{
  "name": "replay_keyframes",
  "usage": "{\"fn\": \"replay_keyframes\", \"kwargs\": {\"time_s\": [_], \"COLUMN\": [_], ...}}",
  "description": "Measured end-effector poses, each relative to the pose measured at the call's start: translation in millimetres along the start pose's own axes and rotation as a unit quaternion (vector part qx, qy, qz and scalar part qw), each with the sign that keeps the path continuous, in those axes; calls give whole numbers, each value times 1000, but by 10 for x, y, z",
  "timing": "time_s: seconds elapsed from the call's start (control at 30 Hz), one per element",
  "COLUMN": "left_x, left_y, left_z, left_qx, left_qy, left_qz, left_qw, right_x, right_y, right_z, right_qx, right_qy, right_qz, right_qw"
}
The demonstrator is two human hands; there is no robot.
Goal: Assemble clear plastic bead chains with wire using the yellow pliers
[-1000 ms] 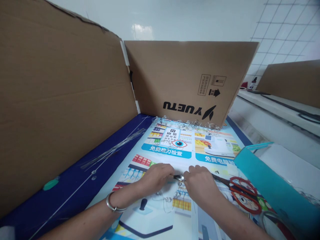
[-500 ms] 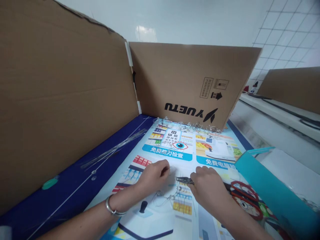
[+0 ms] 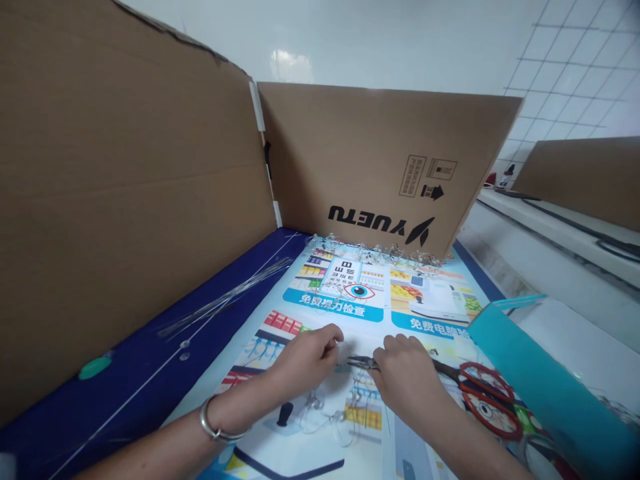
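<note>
The right hand (image 3: 407,373) is closed around a pair of pliers (image 3: 363,363), whose jaws point toward the left hand; whether they are parted or grip any wire is too small to tell. Just left of the pliers, the left hand (image 3: 313,357) has its fingers curled in toward the thumb, and I cannot tell whether it pinches anything. A silver bracelet (image 3: 215,427) circles that wrist. On the near side of the pliers, thin wire with clear beads (image 3: 340,417) lies in loose loops over a printed sheet (image 3: 285,443). Right of the pliers are scissors (image 3: 487,397) with red loop handles, their dark blades running behind the right hand, and farther right stands a turquoise box (image 3: 545,373). Well beyond the pliers, a row of beaded wire pieces (image 3: 375,253) lies along the foot of an upright cardboard panel (image 3: 365,147). Far to the left of the pliers lies a bundle of thin strands (image 3: 225,300).
</note>
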State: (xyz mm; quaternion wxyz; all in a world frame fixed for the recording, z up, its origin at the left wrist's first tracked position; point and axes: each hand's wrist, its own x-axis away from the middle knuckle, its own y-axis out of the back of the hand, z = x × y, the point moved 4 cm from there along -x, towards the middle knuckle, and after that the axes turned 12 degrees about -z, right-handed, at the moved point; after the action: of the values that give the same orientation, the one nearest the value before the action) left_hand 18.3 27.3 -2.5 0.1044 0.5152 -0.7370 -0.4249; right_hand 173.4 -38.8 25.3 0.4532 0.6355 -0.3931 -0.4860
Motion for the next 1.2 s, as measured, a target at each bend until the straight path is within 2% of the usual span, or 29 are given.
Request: {"fn": "replay_keyframes", "kwargs": {"time_s": [0.2,0.37,0.63,0.77,0.9,1.0,1.2], "left_x": [-1,-3,10,-9,-7,-5,-14], "left_y": [13,8,27,57,62,74,102], "left_z": [-43,-46,-19,7,14,-18,-82], "left_qx": [-22,-43,-69,-72,-71,-57,-6], "left_qy": [-27,-32,-7,17,19,-12,-156], "left_qz": [15,14,-37,-75,-74,-65,-21], "left_qw": [999,998,997,994,995,996,987], "right_x": [-15,-8,66,92,84,74,63], "right_y": [-57,57,248,224,154,119,123], "right_z": [6,-73,-6,75,103,99,96], "right_qx": [-9,-11,-44,-42,-22,-6,10], "right_qy": [1,-6,27,30,17,8,15], "right_qz": [-19,-2,78,95,95,101,97], "right_qw": [1000,1000,996,994,995,995,995]}}
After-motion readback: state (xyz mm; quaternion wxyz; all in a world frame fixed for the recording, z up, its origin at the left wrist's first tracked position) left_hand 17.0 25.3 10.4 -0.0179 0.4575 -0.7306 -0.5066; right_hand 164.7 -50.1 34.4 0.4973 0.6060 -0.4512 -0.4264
